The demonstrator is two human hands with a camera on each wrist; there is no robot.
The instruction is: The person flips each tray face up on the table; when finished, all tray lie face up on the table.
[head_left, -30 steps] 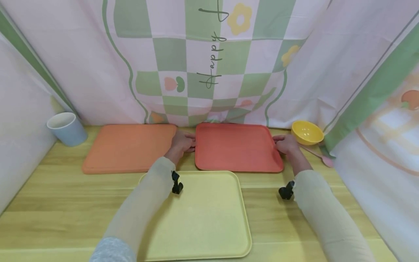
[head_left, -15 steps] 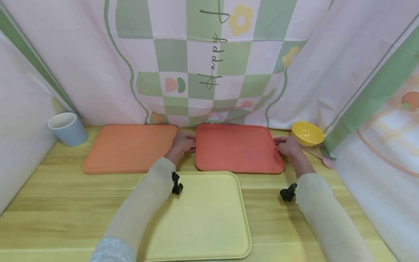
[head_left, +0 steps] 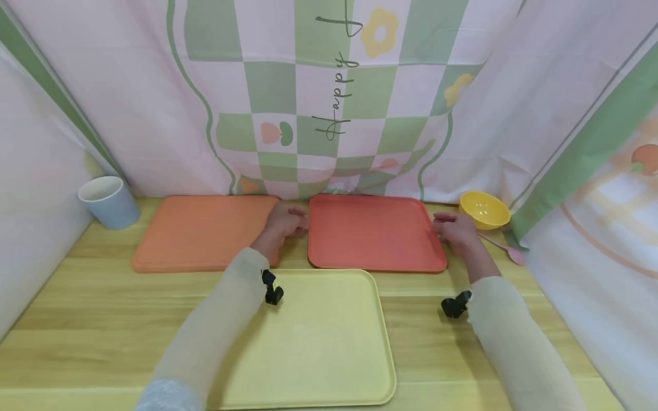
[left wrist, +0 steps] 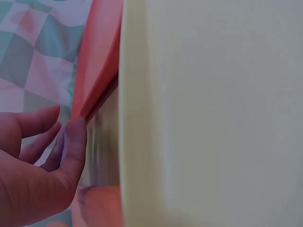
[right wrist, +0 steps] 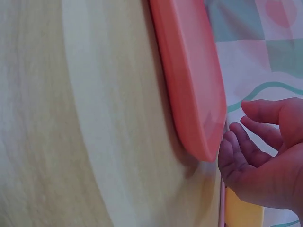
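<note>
The red tray [head_left: 376, 233] lies flat at the back of the table. At its left edge is my left hand [head_left: 288, 221], fingers loosely bent; in the left wrist view the hand [left wrist: 40, 165] has a gap between thumb and fingers, a fingertip at the tray's corner. By the right edge, my right hand [head_left: 456, 229] has its thumb and fingers apart; the right wrist view shows this hand [right wrist: 267, 156] beside the tray [right wrist: 191, 71] with nothing between the fingers. A pale yellow tray [head_left: 319, 337] lies in front, partly under my left forearm.
An orange tray [head_left: 200, 234] lies left of the red one, partly behind my left hand. The blue cup [head_left: 110, 204] stands at the far left. A yellow bowl [head_left: 484, 211] and a pink spoon [head_left: 516, 256] are at the back right. A patterned curtain [head_left: 319, 85] hangs behind.
My left hand has loosened from the red tray's edge and its forearm has shifted slightly left. My right hand has moved slightly right, its fingers off the edge. The trays look unmoved.
</note>
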